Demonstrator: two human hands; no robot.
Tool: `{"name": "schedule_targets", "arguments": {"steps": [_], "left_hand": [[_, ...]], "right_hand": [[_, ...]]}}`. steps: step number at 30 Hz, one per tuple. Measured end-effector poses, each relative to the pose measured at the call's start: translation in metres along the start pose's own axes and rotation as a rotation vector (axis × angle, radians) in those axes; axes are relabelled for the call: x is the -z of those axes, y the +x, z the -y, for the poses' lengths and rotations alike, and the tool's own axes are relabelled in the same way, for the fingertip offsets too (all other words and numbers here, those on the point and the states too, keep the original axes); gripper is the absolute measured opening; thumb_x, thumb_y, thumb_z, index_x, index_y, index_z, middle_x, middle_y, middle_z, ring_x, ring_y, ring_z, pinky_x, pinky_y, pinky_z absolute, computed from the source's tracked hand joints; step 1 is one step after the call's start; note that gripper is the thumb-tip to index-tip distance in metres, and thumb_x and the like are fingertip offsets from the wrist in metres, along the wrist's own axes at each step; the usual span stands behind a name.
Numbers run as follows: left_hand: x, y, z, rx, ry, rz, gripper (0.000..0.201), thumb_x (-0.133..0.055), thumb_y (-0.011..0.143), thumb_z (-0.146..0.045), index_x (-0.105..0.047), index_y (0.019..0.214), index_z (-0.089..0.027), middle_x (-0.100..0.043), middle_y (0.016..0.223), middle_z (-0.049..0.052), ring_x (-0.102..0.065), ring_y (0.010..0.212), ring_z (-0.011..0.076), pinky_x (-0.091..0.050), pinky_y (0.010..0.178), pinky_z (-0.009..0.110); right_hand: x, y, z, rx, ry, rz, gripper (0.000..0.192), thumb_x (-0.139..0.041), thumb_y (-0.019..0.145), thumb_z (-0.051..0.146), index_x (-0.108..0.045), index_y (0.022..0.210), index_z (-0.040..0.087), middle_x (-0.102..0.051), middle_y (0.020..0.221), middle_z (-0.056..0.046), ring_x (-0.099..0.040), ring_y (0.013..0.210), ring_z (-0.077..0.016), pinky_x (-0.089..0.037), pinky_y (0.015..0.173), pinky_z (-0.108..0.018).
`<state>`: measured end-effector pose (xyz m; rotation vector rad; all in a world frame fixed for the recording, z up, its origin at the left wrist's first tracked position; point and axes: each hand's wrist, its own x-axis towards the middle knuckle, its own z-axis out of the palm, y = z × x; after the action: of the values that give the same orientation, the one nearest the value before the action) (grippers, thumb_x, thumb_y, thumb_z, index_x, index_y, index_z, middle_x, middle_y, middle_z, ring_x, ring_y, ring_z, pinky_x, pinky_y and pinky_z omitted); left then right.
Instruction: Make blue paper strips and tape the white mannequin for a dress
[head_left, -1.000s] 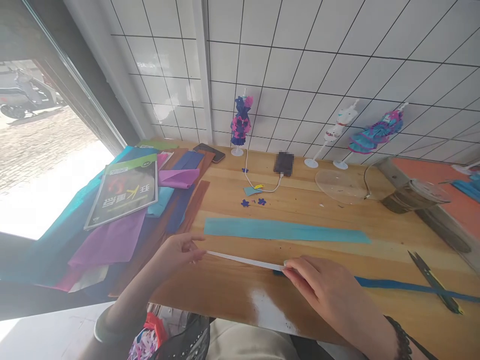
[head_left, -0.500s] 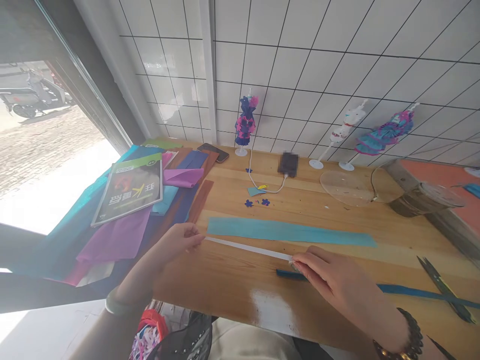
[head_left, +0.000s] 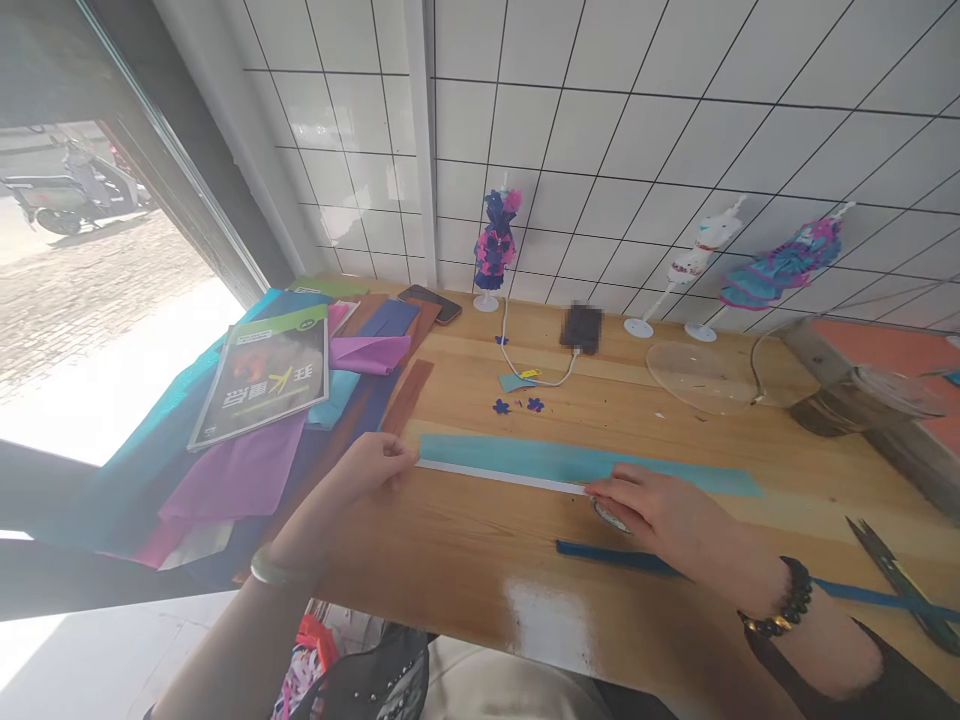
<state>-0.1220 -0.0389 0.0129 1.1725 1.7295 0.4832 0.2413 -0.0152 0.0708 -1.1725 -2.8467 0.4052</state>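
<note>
A narrow white tape (head_left: 502, 477) is stretched straight between my hands, along the near edge of a light-blue paper strip (head_left: 517, 457) on the table. My left hand (head_left: 379, 462) pinches the tape's free end near the strip's left end. My right hand (head_left: 649, 500) is closed over the tape's roll (head_left: 611, 515), whose rim shows under the fingers; part of the paper strip is hidden behind this hand. A dark blue strip (head_left: 615, 556) lies nearer to me and runs beneath my right forearm.
Scissors (head_left: 896, 580) lie at the right. On the left, a magazine (head_left: 264, 375) rests on coloured paper sheets (head_left: 236, 475). Paper flowers (head_left: 535, 405), a white cable (head_left: 555, 383) and a clear disc (head_left: 697, 377) are farther back. Dressed figures on stands (head_left: 495, 245) line the wall.
Both hands have moved away from me with the taut tape, bringing it from below the light-blue strip up to its near edge. More of the roll now shows.
</note>
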Motion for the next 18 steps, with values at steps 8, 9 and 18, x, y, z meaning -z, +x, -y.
{"name": "schedule_targets", "arguments": {"steps": [8, 9, 18], "left_hand": [[0.001, 0.0, -0.002, 0.044, -0.052, 0.003, 0.035, -0.06, 0.063, -0.05, -0.048, 0.062, -0.017, -0.06, 0.05, 0.002, -0.049, 0.041, 0.011, -0.028, 0.039, 0.021], [0.001, 0.0, -0.002, 0.038, -0.051, 0.0, 0.035, -0.061, 0.063, -0.05, -0.048, 0.062, -0.017, -0.061, 0.051, 0.002, -0.049, 0.041, 0.0113, -0.028, 0.039, 0.021], [0.0, 0.001, 0.0, 0.009, -0.028, -0.015, 0.034, -0.06, 0.063, -0.048, -0.047, 0.06, -0.017, -0.06, 0.049, 0.002, -0.05, 0.041, 0.0118, -0.029, 0.038, 0.021]], "right_hand": [[0.002, 0.015, -0.017, -0.021, 0.249, 0.071, 0.03, -0.038, 0.088, 0.032, -0.066, 0.095, 0.022, -0.068, 0.088, -0.006, -0.062, 0.077, -0.0186, -0.05, 0.068, -0.032], [0.002, 0.016, -0.018, -0.025, 0.269, 0.078, 0.031, -0.039, 0.087, 0.033, -0.067, 0.095, 0.023, -0.069, 0.089, -0.006, -0.063, 0.078, -0.0192, -0.05, 0.069, -0.033], [-0.002, 0.02, -0.022, -0.083, 0.355, 0.125, 0.03, -0.044, 0.086, 0.037, -0.069, 0.095, 0.023, -0.071, 0.093, -0.005, -0.066, 0.082, -0.021, -0.053, 0.07, -0.031]]}}
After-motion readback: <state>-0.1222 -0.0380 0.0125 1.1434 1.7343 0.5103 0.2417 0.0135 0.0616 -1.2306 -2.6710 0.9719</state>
